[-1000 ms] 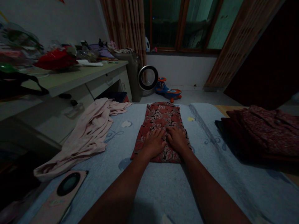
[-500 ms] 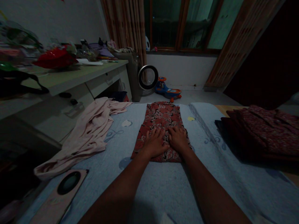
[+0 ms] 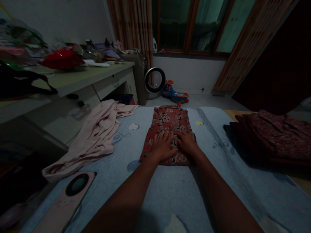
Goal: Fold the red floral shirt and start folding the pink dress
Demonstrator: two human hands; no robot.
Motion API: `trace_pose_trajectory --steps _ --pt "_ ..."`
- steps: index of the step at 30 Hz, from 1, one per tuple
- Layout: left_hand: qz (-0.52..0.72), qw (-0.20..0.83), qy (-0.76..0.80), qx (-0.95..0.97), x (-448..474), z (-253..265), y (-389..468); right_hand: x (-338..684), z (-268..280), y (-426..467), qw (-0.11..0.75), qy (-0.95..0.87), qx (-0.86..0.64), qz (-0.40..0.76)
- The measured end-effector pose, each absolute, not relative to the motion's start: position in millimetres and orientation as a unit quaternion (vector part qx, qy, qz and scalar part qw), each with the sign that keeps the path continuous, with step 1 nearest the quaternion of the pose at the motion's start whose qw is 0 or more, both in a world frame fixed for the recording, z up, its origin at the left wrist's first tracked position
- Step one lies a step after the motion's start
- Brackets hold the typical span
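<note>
A folded garment (image 3: 171,118) with a red, black and beige leaf pattern lies flat on the light blue bed cover (image 3: 175,194). Its kind cannot be made out from the folded shape. My left hand (image 3: 163,147) rests palm down on the lower middle of the garment, fingers spread. Beside it, my right hand (image 3: 187,143) presses on the cloth near the right edge, its fingers stretched forward and slightly bent. Neither hand grips the fabric. Off to the left, a crumpled pale pink garment (image 3: 94,132) drapes over the bed's edge.
Dark folded clothes (image 3: 274,139) are stacked on the right. A phone (image 3: 70,197) lies at the lower left. Along the left wall runs a cluttered desk (image 3: 104,76). Beyond the bed are a washing machine with its round door (image 3: 163,81) open and a blue ride-on toy (image 3: 173,94).
The view has shifted slightly, moving the desk and pink garment a little rightward in the picture. My hands stay on the patterned garment; my right hand's fingers look a little more bent.
</note>
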State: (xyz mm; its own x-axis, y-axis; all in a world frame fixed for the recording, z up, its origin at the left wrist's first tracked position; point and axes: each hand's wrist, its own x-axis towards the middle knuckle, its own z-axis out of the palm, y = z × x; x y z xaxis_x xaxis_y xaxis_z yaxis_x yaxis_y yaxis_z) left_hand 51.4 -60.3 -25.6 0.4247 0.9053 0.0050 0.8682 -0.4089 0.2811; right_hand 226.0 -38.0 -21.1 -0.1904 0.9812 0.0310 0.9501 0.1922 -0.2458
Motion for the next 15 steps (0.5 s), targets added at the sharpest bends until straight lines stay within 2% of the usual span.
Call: trace_pose_trajectory --steps 3,8,15 --pt "0.088 0.108 0.532 0.835 51.6 -29.1 -59.4 229.5 -25.3 -36.6 0.082 -0.799 -0.584 0.112" --pt "0.088 0.099 0.530 0.837 51.9 -30.8 -58.5 228.7 -39.8 -48.4 0.045 -0.792 -0.605 0.067" --pt "0.086 0.104 0.530 0.837 51.1 -28.9 -59.7 221.4 -44.0 -64.9 0.074 -0.773 -0.630 0.023"
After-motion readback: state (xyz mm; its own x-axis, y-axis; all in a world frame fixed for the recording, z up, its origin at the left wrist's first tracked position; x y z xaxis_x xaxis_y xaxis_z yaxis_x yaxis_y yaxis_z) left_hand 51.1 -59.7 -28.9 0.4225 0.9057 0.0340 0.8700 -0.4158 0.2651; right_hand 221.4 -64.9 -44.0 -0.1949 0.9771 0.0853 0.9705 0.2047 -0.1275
